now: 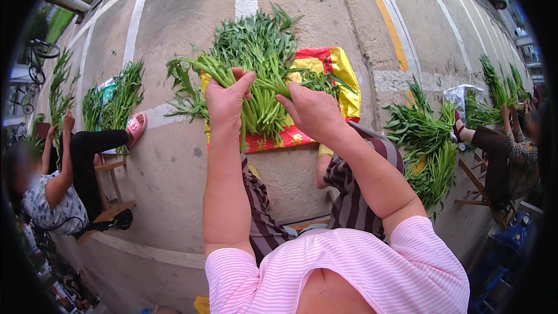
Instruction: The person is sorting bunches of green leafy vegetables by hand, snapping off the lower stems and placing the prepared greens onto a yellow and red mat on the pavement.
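Observation:
My left hand (pixel 229 102) is closed round a bunch of long green leafy stems (pixel 214 70), probably water spinach, held up in front of me. At its right, my right hand (pixel 314 109) pinches stems between thumb and fingers. Below both hands lies a large pile of the same greens (pixel 253 38), leaves pointing away and pale stems toward me. The pile rests on a red and yellow plastic sack (pixel 347 87) spread on the ground. My hands partly cover the stems, so where each one ends is hidden.
Another bundle of greens (pixel 427 166) lies on the ground at my right. A seated person (pixel 55 192) handles greens at the left, beside a heap (pixel 122 99). At the far right another person (pixel 517 145) sits among more greens. Painted lines (pixel 389 17) cross the concrete.

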Available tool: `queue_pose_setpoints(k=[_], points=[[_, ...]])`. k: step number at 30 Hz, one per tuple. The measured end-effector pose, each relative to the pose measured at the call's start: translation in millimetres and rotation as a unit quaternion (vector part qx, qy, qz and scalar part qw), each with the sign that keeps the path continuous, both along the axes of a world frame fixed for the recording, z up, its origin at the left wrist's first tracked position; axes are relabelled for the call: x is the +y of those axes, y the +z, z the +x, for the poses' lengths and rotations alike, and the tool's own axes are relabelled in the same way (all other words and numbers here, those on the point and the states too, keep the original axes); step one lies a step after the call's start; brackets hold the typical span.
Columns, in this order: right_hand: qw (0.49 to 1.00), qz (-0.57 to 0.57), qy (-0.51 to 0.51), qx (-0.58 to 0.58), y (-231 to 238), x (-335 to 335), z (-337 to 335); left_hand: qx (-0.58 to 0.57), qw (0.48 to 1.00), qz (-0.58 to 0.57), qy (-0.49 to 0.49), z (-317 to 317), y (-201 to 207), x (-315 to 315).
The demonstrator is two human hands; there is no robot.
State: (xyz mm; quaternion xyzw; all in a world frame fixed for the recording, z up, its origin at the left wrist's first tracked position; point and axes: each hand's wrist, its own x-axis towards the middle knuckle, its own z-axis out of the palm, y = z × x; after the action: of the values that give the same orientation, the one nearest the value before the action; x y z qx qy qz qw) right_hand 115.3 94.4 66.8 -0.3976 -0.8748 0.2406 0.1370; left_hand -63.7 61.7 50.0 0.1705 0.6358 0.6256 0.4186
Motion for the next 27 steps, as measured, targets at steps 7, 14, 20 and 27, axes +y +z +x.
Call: queue_pose_setpoints(k=[7,14,20,27], points=[[1.000,0.005,0.007,0.004,-8,1,4,-0.122,0.992,0.023,0.001,-13,-14,1],[0.997,-0.042,-0.039,-0.061,2,9,10,-0.186,0.980,0.066,0.039,-16,-11,0],[0.996,-0.043,-0.061,-0.054,3,15,13,-0.173,0.982,0.067,0.043,-19,-12,-2],[0.994,-0.014,-0.092,-0.050,3,31,27,-0.089,0.995,0.024,0.023,-12,-4,-1]])
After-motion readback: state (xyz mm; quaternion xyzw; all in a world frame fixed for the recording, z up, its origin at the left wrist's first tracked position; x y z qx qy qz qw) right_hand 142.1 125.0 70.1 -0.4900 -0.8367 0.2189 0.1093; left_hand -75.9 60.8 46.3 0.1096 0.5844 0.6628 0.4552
